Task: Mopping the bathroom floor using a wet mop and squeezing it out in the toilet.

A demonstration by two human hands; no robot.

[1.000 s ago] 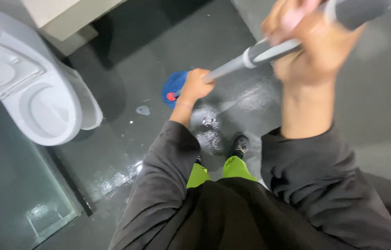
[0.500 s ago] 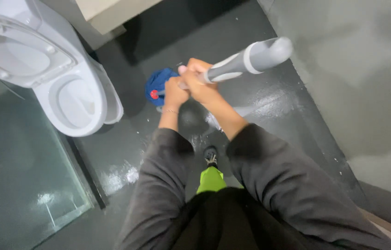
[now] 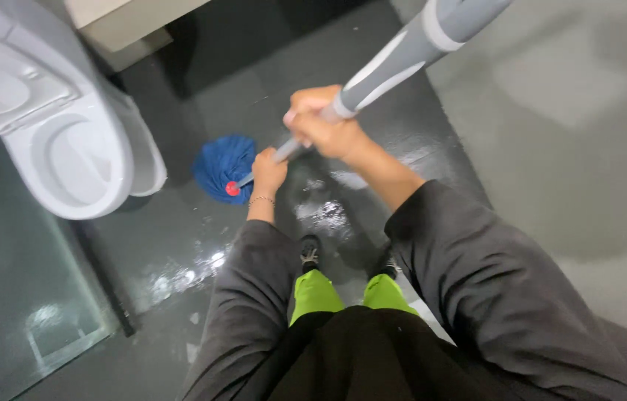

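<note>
Gripping a mop handle (image 3: 395, 59) with both fists: left hand (image 3: 267, 172) clenched low on the thin metal part, right hand (image 3: 322, 122) wrapped higher, just under the grey grip. Blue mop head (image 3: 221, 163) down on the wet dark floor (image 3: 328, 215) at about 11 o'clock from the shoes. Looks light and stiff up top, floppy and soggy at the head. Toilet (image 3: 69, 156) at 10 o'clock, close enough to bump; glass panel (image 3: 17, 297) at 8.
</note>
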